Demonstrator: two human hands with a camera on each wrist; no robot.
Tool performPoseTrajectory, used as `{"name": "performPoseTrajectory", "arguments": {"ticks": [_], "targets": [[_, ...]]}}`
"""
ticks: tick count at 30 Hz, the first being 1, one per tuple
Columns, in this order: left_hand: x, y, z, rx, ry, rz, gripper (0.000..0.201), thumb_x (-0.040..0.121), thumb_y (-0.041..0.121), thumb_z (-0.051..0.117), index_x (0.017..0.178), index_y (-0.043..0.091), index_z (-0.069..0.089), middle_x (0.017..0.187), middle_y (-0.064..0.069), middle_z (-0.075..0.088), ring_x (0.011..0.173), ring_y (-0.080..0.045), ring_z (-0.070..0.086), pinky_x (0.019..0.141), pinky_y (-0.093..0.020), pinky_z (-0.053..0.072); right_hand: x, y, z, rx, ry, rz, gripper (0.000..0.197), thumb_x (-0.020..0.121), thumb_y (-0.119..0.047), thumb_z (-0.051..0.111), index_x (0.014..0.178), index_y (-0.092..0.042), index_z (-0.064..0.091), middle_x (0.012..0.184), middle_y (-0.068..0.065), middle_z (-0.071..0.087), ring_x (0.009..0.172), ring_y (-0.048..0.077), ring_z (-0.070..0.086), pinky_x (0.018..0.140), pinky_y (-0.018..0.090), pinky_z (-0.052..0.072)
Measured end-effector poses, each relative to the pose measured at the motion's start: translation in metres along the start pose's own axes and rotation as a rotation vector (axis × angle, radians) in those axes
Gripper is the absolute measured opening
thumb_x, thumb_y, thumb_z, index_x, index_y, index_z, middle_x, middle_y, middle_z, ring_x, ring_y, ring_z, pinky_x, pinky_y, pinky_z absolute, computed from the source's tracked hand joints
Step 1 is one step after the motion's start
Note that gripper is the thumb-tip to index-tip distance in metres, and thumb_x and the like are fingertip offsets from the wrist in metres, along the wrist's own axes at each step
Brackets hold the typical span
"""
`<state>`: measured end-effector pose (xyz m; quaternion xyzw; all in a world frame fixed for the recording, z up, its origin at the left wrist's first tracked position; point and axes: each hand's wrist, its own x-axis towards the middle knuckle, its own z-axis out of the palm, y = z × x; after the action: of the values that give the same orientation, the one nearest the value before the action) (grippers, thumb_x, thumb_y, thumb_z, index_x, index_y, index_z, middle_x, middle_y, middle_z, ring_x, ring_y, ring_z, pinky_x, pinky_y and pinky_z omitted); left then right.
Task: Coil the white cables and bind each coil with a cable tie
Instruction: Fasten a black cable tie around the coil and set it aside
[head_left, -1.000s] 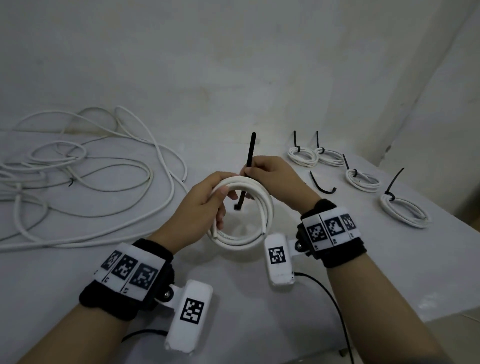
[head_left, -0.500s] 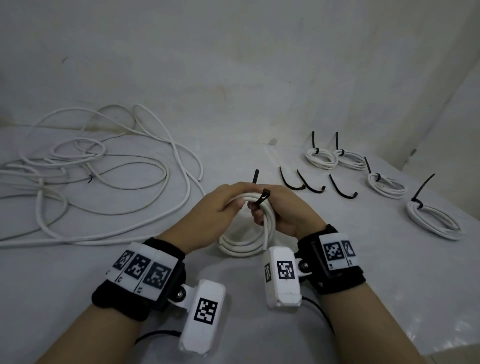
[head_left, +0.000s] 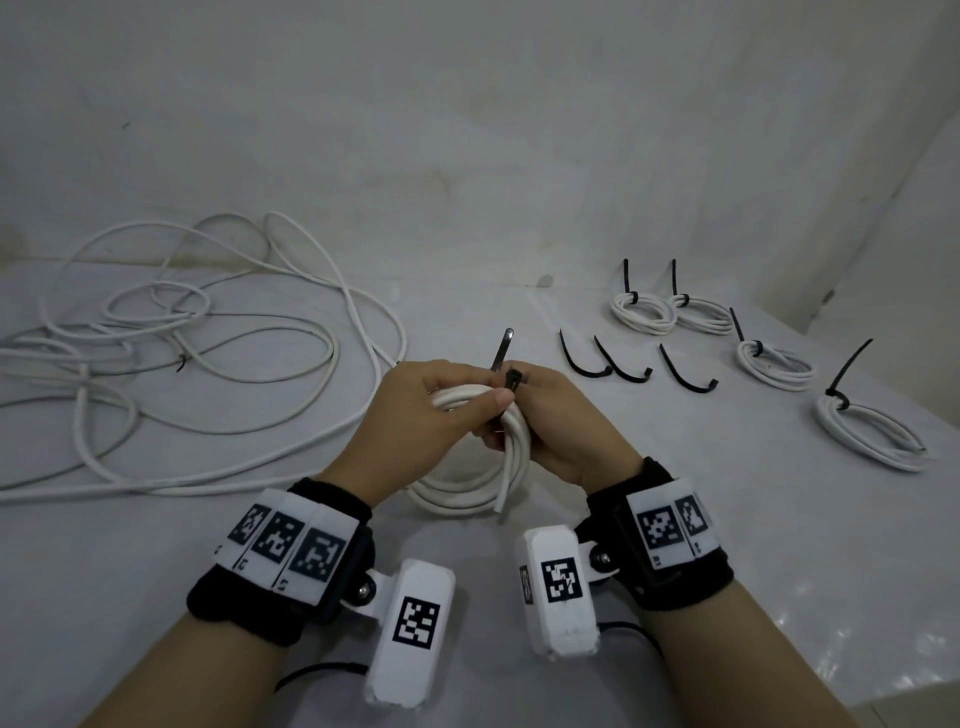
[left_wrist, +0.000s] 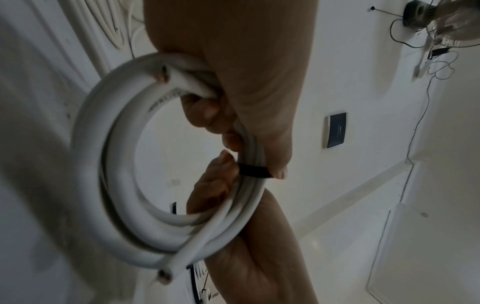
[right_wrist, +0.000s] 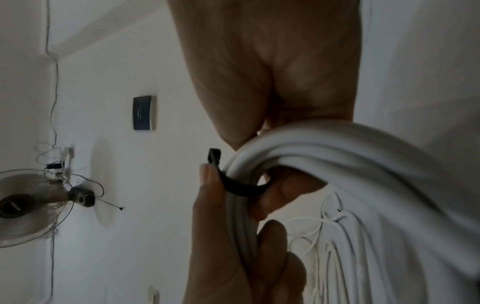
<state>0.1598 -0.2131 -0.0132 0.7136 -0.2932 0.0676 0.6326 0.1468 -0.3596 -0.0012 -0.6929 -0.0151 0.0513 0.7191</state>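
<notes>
A white cable coil (head_left: 467, 491) hangs upright over the table between both hands. My left hand (head_left: 493, 405) grips the coil's top strands, its thumb lying beside the tie. A black cable tie (head_left: 513, 378) is looped round the strands, with its tail (head_left: 501, 351) sticking up. My right hand (head_left: 524, 402) pinches the tie against the coil. The left wrist view shows the coil (left_wrist: 109, 164) with the black band (left_wrist: 254, 171) across it. In the right wrist view the tie (right_wrist: 241, 187) curves under the coil (right_wrist: 337, 148) between thumb and fingers.
Loose white cables (head_left: 182, 338) lie tangled on the left of the table (head_left: 727, 545). Three spare black ties (head_left: 623, 369) lie behind my right hand. Several bound coils (head_left: 644, 312) (head_left: 774, 358) (head_left: 867, 434) sit at the right, close to the wall and the table's edge.
The tie, held upright through the coil a second ago, now wraps round the strands. Both hands and the coil came lower and closer to me.
</notes>
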Motion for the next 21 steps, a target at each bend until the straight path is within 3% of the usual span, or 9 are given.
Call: {"name": "performPoseTrajectory", "arguments": {"ticks": [2, 5, 9, 13, 16, 21], "targets": [[0.001, -0.003, -0.002, -0.003, 0.015, -0.023, 0.006, 0.077, 0.020, 0.075, 0.076, 0.026, 0.075, 0.071, 0.006, 0.072, 0.068, -0.008, 0.068, 0.067, -0.017, 0.049, 0.000, 0.001, 0.000, -0.006, 0.040, -0.071, 0.019, 0.093, 0.003, 0.049, 0.082, -0.002, 0.064, 0.078, 0.016, 0.063, 0.061, 0.016, 0.062, 0.058, 0.025, 0.054], [0.002, 0.000, -0.003, -0.010, 0.027, 0.002, 0.002, 0.075, 0.022, 0.074, 0.073, 0.023, 0.074, 0.065, 0.014, 0.068, 0.061, 0.002, 0.060, 0.061, -0.009, 0.041, 0.002, 0.002, -0.002, -0.053, 0.223, -0.241, 0.010, 0.088, 0.002, 0.061, 0.093, -0.004, 0.066, 0.080, 0.013, 0.067, 0.066, 0.016, 0.065, 0.059, 0.026, 0.053], [0.002, 0.006, -0.006, -0.151, 0.079, -0.014, 0.009, 0.082, 0.007, 0.065, 0.079, 0.012, 0.071, 0.049, 0.014, 0.058, 0.041, 0.002, 0.044, 0.045, -0.008, 0.032, -0.001, -0.005, -0.004, 0.028, 0.385, -0.423, 0.027, 0.082, 0.003, 0.069, 0.104, -0.003, 0.055, 0.081, 0.014, 0.070, 0.067, 0.017, 0.070, 0.056, 0.025, 0.054], [0.003, 0.008, -0.008, -0.275, 0.101, -0.089, 0.006, 0.078, 0.018, 0.070, 0.077, 0.018, 0.076, 0.045, 0.008, 0.051, 0.039, -0.006, 0.030, 0.039, -0.017, 0.025, -0.005, -0.006, -0.002, -0.173, 0.342, -0.625, 0.017, 0.082, 0.006, 0.068, 0.086, -0.010, 0.063, 0.085, 0.008, 0.072, 0.071, 0.021, 0.071, 0.062, 0.031, 0.057], [0.003, 0.008, -0.008, -0.287, 0.099, -0.109, 0.018, 0.076, 0.025, 0.061, 0.083, 0.014, 0.074, 0.044, 0.007, 0.048, 0.038, -0.006, 0.031, 0.040, -0.018, 0.025, -0.006, -0.004, -0.003, -0.253, 0.278, -0.680, 0.026, 0.081, 0.004, 0.070, 0.078, -0.022, 0.069, 0.079, 0.003, 0.072, 0.070, 0.025, 0.071, 0.066, 0.041, 0.058], [0.003, 0.007, -0.009, -0.299, 0.076, -0.151, 0.018, 0.076, 0.025, 0.062, 0.082, 0.018, 0.077, 0.044, 0.008, 0.045, 0.039, -0.006, 0.030, 0.041, -0.018, 0.024, -0.004, -0.003, -0.006, -0.258, 0.246, -0.694, 0.029, 0.079, 0.008, 0.070, 0.077, -0.022, 0.070, 0.075, -0.004, 0.072, 0.069, 0.022, 0.070, 0.067, 0.034, 0.057]]}}
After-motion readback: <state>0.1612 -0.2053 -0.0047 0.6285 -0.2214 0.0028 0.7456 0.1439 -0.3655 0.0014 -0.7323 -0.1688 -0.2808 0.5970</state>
